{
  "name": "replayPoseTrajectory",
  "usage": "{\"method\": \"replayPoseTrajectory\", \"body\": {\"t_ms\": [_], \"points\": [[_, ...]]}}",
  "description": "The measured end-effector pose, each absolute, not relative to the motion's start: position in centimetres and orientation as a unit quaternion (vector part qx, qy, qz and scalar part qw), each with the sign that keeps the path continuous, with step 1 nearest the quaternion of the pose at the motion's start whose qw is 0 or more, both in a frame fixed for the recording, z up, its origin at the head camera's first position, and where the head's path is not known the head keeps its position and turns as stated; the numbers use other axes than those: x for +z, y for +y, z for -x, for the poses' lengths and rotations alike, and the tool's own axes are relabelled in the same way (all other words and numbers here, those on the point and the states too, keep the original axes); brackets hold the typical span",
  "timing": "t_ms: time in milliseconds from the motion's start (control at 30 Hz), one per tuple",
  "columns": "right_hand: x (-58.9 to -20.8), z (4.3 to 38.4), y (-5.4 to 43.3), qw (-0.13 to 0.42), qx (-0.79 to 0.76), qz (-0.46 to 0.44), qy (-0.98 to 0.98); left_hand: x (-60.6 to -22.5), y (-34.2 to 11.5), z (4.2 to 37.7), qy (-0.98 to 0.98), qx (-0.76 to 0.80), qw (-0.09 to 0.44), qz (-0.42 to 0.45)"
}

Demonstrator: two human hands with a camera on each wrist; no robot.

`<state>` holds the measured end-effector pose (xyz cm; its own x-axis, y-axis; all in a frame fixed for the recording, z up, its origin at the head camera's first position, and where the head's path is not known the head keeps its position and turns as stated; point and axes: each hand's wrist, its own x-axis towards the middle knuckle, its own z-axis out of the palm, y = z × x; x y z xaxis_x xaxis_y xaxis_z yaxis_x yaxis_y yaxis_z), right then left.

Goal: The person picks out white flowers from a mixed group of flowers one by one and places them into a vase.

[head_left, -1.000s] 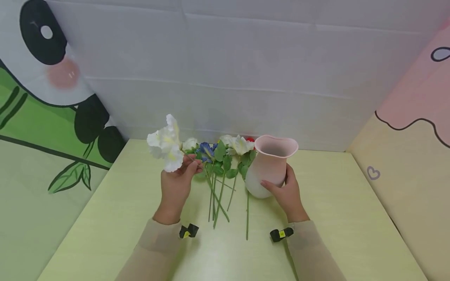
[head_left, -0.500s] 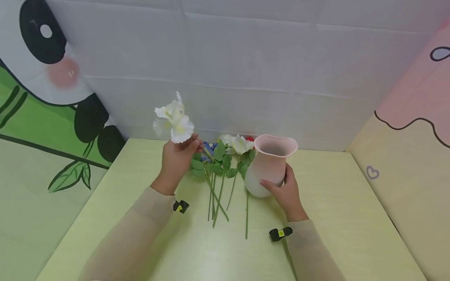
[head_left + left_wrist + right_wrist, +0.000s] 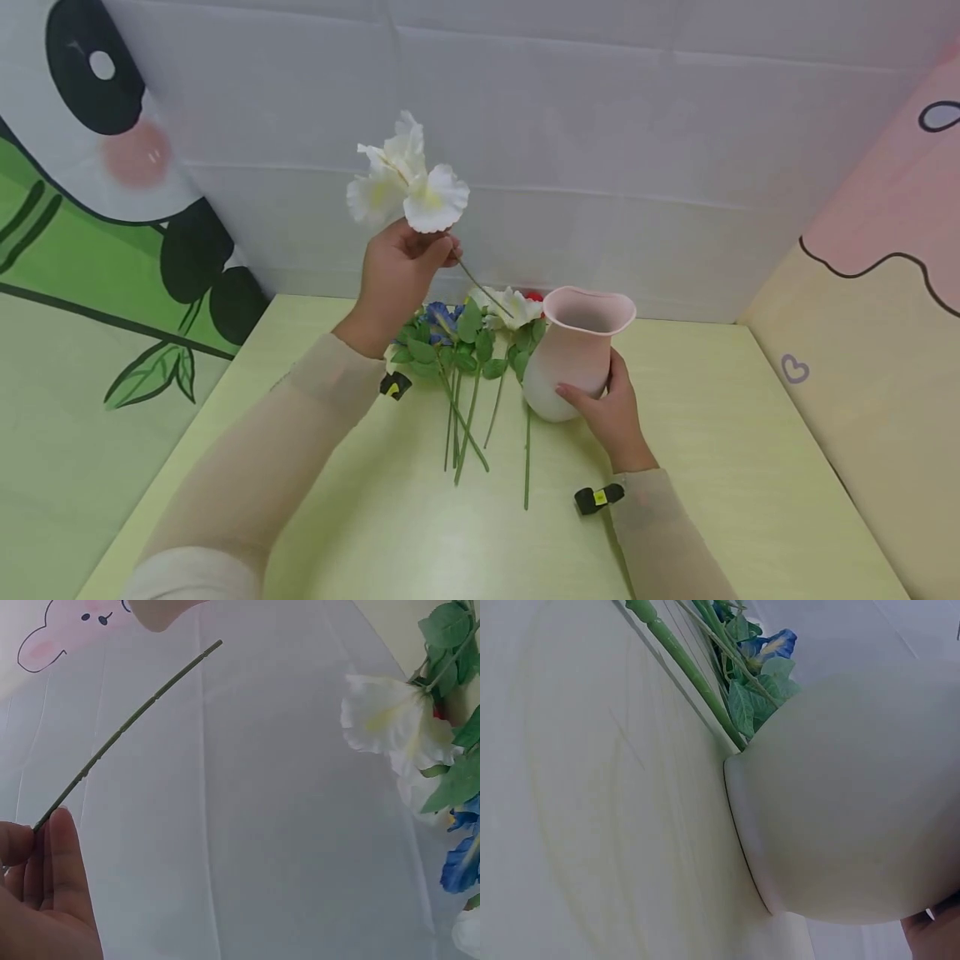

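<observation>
Raised since the earlier frame: left hand (image 3: 405,271), now upper centre, pinching the white flower (image 3: 408,172) by its stem (image 3: 120,733). Right hand (image 3: 617,421), right of centre, grips the vase (image 3: 572,358), whose mouth faces upward. Recommended: hold the vase steady, pinch lightly, and keep the free stem end clear of the loose flowers (image 3: 469,323) at centre.

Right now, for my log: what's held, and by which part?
The left hand pinches a white flower by its stem; the right hand holds the vase by its body.
</observation>
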<state>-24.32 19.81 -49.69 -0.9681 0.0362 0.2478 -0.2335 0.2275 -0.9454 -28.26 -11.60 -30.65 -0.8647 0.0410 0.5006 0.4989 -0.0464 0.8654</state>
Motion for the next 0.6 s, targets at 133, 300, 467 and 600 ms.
{"method": "replayPoseTrajectory", "body": {"t_ms": [133,300,467,600], "points": [[-49.7,24.3,19.9,0.106,0.621,-0.062,-0.774,-29.1,-10.8,29.1,-0.669,-0.693,0.174,0.205],[-49.6,24.3,19.8,0.109,0.621,-0.068,-0.773,-27.2,-9.9,29.4,-0.648,-0.71,0.185,0.204],[-49.5,24.2,19.7,0.118,0.617,-0.074,-0.774,-26.0,-9.0,29.2,-0.634,-0.73,0.184,0.178],[-49.6,24.2,19.7,0.119,0.616,-0.072,-0.775,-25.8,-8.3,29.4,-0.616,-0.747,0.184,0.168]]}}
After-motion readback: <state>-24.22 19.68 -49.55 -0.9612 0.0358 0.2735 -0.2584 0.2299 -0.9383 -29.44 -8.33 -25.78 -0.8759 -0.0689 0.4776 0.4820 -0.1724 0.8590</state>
